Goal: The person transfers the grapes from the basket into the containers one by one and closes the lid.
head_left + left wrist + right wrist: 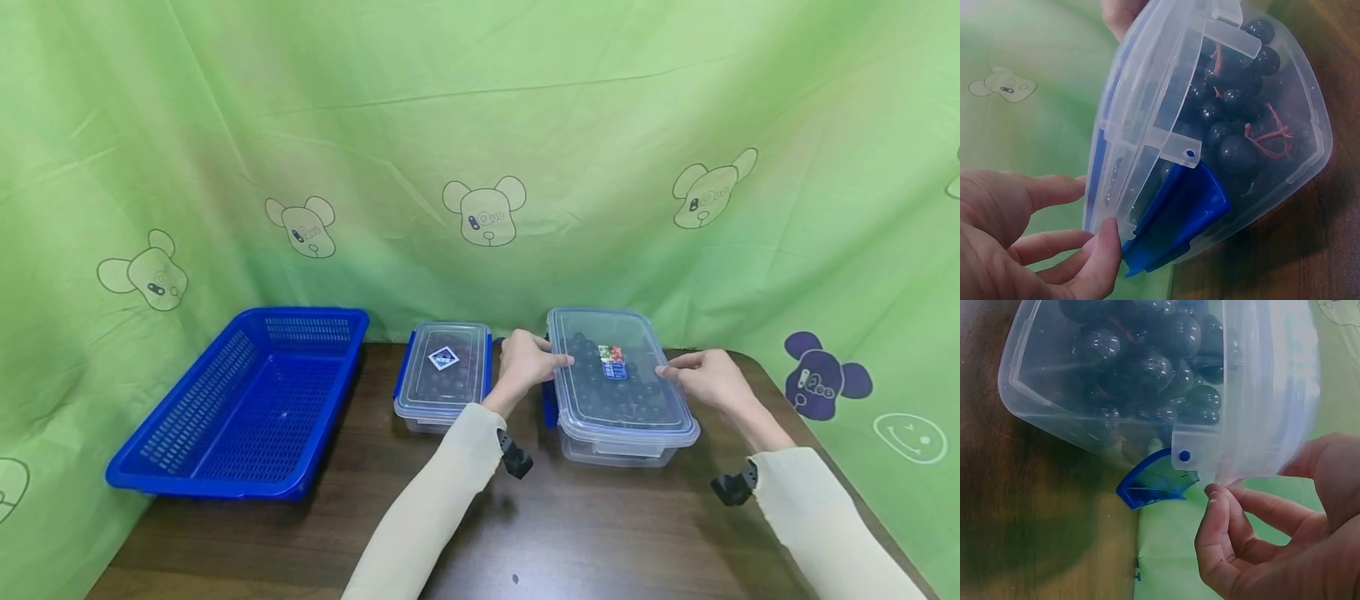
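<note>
A large clear container holding dark grapes stands on the table's right side. Its clear lid lies over it and bears a sticker. My left hand pinches the lid's left edge, thumb on top and fingers beneath the rim. On the opposite edge, my right hand pinches the lid the same way. A blue side latch hangs unfastened by the left fingers. Beside the right fingers, another blue latch swings outward, also unfastened.
A smaller lidded container with blue latches stands left of my left hand, dark contents inside. Further left is a blue perforated basket. Green printed cloth hangs behind the brown wooden table.
</note>
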The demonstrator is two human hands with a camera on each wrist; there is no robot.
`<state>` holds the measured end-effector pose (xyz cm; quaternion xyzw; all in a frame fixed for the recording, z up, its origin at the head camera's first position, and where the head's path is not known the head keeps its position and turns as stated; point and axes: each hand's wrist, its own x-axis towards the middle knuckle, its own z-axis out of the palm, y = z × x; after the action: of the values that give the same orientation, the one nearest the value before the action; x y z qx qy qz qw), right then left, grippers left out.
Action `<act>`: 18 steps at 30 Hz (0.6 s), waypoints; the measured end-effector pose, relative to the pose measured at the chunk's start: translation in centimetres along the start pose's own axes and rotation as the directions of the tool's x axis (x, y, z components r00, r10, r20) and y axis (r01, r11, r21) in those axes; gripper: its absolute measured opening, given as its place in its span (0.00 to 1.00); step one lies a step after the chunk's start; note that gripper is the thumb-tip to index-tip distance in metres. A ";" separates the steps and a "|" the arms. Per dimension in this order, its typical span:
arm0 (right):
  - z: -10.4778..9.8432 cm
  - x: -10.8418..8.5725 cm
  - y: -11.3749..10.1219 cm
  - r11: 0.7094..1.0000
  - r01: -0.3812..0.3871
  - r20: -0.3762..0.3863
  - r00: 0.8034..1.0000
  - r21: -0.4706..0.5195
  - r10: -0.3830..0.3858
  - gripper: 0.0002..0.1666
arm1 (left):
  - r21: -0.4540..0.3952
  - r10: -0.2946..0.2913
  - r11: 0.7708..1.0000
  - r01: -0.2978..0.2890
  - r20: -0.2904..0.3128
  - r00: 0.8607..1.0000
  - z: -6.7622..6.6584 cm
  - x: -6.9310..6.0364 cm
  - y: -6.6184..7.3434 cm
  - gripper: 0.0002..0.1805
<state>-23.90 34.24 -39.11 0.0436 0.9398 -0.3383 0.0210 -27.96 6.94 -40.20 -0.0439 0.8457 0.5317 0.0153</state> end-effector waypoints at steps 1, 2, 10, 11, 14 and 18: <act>0.0 0.0 0.1 1.000 0.002 -0.001 1.000 -0.005 -0.002 0.35 | 0.006 -0.003 1.000 0.003 -0.002 1.000 0.0 0.0 0.0 0.24; -0.1 0.0 0.1 1.000 0.003 -0.001 1.000 -0.010 -0.003 0.34 | 0.014 -0.005 1.000 0.005 -0.002 1.000 0.1 0.0 0.1 0.24; 0.0 -0.1 0.1 1.000 -0.006 0.005 1.000 -0.022 0.006 0.36 | 0.022 -0.023 0.999 0.023 0.009 1.000 0.0 0.1 0.0 0.20; 0.0 -0.2 0.0 1.000 -0.009 0.009 1.000 -0.025 0.009 0.36 | 0.019 -0.026 0.999 0.025 0.014 1.000 -0.1 0.1 -0.1 0.20; 0.1 -0.2 -0.1 0.999 -0.003 0.008 1.000 -0.048 0.004 0.36 | 0.006 -0.030 1.000 0.030 0.028 0.999 -0.1 0.2 -0.2 0.19; 0.2 -0.3 0.0 0.995 0.029 -0.004 1.000 -0.100 -0.030 0.36 | -0.015 -0.046 0.999 0.047 0.040 0.998 0.1 0.2 -0.4 0.19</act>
<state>-23.56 34.11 -39.26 0.0294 0.9561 -0.2911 0.0156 -28.15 6.84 -40.58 -0.0532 0.8398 0.5385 0.0439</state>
